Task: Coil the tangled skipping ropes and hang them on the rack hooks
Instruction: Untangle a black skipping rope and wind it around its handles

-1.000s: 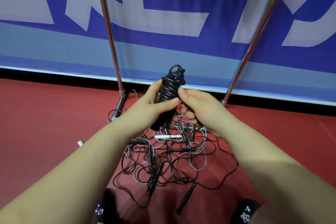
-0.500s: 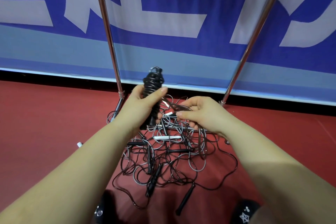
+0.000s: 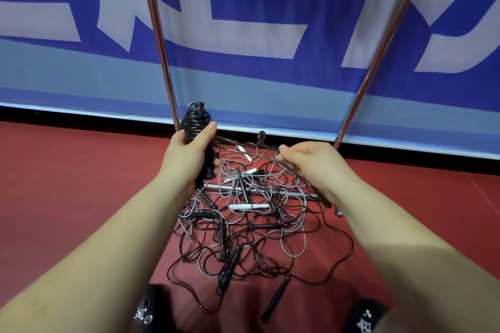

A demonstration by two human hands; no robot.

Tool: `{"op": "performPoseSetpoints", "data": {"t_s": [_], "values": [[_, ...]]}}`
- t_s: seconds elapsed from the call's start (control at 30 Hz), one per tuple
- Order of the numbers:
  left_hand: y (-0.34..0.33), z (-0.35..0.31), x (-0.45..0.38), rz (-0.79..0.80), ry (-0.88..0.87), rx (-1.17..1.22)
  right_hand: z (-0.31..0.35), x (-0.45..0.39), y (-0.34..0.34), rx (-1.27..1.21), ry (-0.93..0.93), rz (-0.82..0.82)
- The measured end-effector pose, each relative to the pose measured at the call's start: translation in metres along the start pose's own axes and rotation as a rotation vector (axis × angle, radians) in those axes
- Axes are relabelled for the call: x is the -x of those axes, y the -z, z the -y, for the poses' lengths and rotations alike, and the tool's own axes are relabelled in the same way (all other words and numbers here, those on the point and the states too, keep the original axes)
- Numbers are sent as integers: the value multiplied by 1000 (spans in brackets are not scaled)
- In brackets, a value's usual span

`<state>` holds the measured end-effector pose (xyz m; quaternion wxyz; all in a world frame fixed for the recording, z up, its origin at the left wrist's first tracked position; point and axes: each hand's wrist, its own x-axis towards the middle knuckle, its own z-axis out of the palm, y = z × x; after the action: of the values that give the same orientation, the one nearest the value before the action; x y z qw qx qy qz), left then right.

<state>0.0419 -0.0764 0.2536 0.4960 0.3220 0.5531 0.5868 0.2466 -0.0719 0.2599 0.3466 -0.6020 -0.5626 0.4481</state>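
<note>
My left hand grips an upright bundle of black skipping rope wound round its handles, thumb pressed on the coils. From the bundle a taut black strand runs right to my right hand, which pinches it between thumb and fingers. Below both hands a tangled pile of black and grey ropes with black and white handles lies on the red floor. The rack shows only as two chrome uprights and a low crossbar; no hooks are in view.
A blue and white banner covers the wall behind the rack. The right upright leans outward. My dark shoes sit at the bottom edge, close to the pile. Red floor spreads out on both sides.
My hands have drawn apart: the left carried the bundle left, the right moved right, pulling a strand taut between them. One second ago both hands were together on the bundle.
</note>
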Motion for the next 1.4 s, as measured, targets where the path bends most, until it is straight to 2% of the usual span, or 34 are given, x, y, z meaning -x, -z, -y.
{"op": "performPoseSetpoints", "data": {"t_s": [0.07,0.2,0.3,0.4,0.47,0.57,0.67,0.73,0.83,0.93,1.0,1.2,1.4], "values": [[8,-1,-6,-66,8,7,-1,-2,6,-14,-24,-51],[18,3,-11,-143,-13,-48,-3,-2,18,250,-32,-29],[16,3,-9,-158,-23,-31,-2,-3,21,308,-45,-30],[12,2,-8,-81,-26,-32,-8,-9,22,370,-54,-57],[8,3,-4,11,-49,-137,-16,-13,21,375,-68,-46],[3,6,3,98,-56,-258,-20,-20,24,259,-88,-143],[2,6,5,169,-29,-302,-7,-21,32,37,31,-283],[-1,5,9,211,-10,-316,1,-13,26,31,119,-174],[-8,4,15,269,-3,-299,2,2,-1,181,198,81],[-14,1,19,347,-1,-235,3,9,-20,180,195,239],[-17,-1,21,395,-4,-173,4,11,-24,183,156,279],[-17,-4,24,399,36,-129,8,10,-27,228,88,320],[-11,-5,21,289,111,-152,3,11,-31,302,81,436]]}}
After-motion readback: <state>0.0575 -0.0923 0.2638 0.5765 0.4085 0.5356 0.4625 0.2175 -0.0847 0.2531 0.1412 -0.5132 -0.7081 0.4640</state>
